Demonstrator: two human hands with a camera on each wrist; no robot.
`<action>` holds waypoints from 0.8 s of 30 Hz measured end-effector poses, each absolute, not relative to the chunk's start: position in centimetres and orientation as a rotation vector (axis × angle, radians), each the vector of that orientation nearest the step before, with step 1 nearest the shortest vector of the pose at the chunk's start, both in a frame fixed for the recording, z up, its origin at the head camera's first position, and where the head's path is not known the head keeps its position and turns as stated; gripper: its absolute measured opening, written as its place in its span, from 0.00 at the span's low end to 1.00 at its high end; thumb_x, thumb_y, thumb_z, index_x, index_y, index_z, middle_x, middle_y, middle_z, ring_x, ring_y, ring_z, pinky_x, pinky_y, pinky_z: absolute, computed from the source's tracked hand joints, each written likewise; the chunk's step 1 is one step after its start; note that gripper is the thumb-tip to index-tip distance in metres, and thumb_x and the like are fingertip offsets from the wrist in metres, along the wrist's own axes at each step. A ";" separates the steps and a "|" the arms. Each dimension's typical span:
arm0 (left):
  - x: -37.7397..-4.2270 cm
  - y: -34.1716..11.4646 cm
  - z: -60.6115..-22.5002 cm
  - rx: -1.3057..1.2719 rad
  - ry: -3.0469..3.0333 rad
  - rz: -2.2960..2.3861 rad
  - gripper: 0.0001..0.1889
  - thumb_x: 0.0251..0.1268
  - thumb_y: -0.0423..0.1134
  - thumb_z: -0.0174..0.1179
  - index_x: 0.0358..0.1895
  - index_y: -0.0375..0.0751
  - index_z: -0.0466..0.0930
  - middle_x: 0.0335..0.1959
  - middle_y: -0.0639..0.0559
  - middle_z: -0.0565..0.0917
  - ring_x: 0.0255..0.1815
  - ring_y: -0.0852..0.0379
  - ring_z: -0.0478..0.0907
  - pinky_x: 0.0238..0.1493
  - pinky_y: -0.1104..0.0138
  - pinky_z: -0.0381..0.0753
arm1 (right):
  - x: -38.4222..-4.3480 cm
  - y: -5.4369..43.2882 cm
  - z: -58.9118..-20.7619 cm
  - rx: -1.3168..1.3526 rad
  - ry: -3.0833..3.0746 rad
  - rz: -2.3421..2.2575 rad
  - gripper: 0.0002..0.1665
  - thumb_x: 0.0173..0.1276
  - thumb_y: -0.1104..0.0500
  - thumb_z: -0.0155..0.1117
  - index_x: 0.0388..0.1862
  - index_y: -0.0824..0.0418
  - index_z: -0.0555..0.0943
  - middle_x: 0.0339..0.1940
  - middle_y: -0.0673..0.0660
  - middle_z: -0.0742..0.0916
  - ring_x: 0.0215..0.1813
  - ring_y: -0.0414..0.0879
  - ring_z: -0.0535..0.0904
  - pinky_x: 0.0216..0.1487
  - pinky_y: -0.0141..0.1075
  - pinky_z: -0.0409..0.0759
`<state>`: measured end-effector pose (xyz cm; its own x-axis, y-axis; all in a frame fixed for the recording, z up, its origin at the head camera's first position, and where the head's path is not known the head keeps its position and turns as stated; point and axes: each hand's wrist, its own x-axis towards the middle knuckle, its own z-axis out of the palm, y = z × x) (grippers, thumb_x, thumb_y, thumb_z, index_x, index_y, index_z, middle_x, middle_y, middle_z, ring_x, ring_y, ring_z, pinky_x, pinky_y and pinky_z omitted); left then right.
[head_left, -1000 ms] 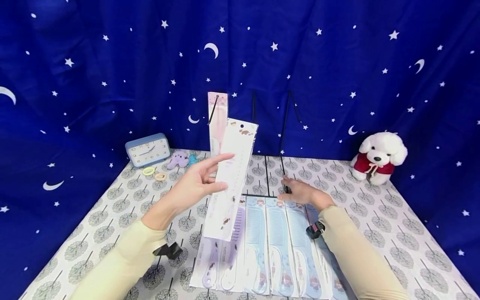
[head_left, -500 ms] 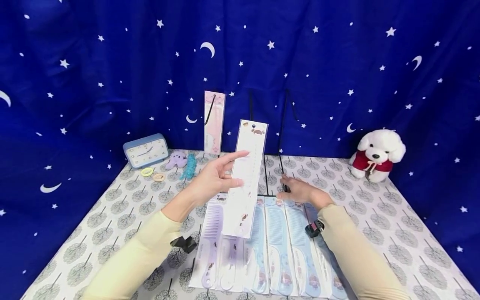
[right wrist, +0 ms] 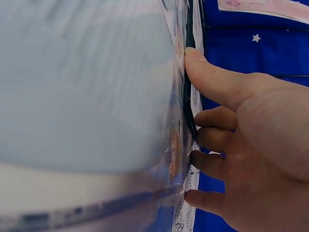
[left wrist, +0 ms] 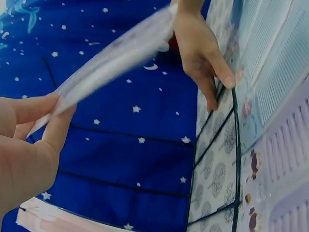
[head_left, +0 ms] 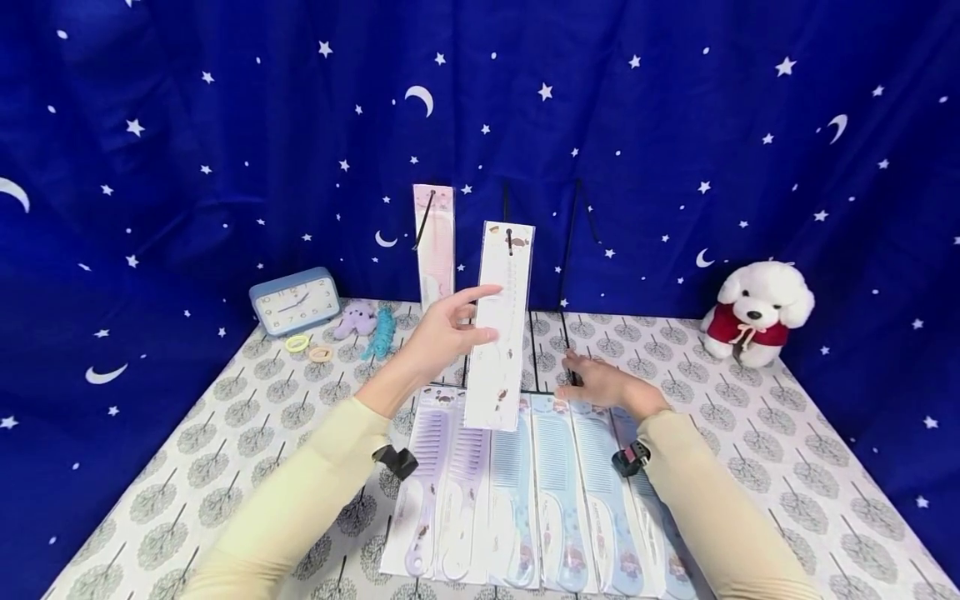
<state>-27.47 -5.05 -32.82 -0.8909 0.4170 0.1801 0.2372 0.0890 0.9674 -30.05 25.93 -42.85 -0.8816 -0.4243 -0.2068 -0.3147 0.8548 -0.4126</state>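
Note:
My left hand [head_left: 450,327] pinches a packaged comb [head_left: 501,358] by its left edge, thumb and fingers on either side. Its white card back faces the head camera. A black hook tip [head_left: 510,242] shows in front of the card, at the hole near its top. Seen from the left wrist, the package [left wrist: 111,58] slants up from the fingertips. My right hand [head_left: 603,385] grips the base of the black wire rack [head_left: 534,350]; in the right wrist view its thumb [right wrist: 205,67] lies against the wire, with the other fingers curled beside it.
A pink packaged comb [head_left: 437,250] hangs on the left hook. Another hook [head_left: 588,217] stands at right. Purple combs [head_left: 427,475] and blue combs [head_left: 555,483] lie packaged in front. A clock [head_left: 295,302], small toys [head_left: 356,319], hair ties [head_left: 297,342] and a plush dog [head_left: 757,312] stand around.
My left hand has carried the packaged comb right and then up and back to the middle hook, whose tip now shows at the hole. The right hand has stayed on the rack.

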 end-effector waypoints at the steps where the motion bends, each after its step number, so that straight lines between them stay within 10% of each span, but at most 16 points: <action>1: -27.9 -4.8 -32.9 0.657 2.213 1.929 0.31 0.64 0.30 0.67 0.68 0.62 0.75 0.67 0.46 0.73 0.61 0.52 0.74 0.45 0.61 0.83 | -30.0 25.9 -42.8 -0.560 2.738 -0.538 0.50 0.73 0.39 0.59 0.78 0.72 0.55 0.80 0.71 0.50 0.78 0.70 0.47 0.75 0.61 0.47; 7: -30.5 -3.6 -33.1 0.679 2.250 1.948 0.30 0.65 0.26 0.65 0.67 0.58 0.76 0.55 0.45 0.84 0.44 0.53 0.82 0.40 0.62 0.85 | -30.0 25.9 -42.7 -0.561 2.739 -0.545 0.50 0.73 0.40 0.59 0.77 0.72 0.55 0.80 0.71 0.50 0.77 0.70 0.48 0.75 0.61 0.47; 16: -34.4 -2.4 -33.3 0.526 2.307 1.987 0.32 0.66 0.23 0.62 0.68 0.60 0.77 0.71 0.39 0.71 0.59 0.52 0.77 0.38 0.67 0.83 | -29.9 25.7 -43.0 -0.560 2.730 -0.529 0.50 0.73 0.40 0.59 0.78 0.72 0.55 0.80 0.71 0.50 0.78 0.69 0.47 0.76 0.60 0.47; 24: -37.6 -1.8 -33.9 0.531 2.369 2.033 0.32 0.66 0.22 0.61 0.67 0.59 0.78 0.68 0.38 0.73 0.33 0.55 0.80 0.44 0.60 0.86 | -29.9 25.7 -42.8 -0.532 2.723 -0.570 0.50 0.73 0.41 0.60 0.78 0.71 0.54 0.80 0.70 0.50 0.78 0.70 0.46 0.76 0.61 0.46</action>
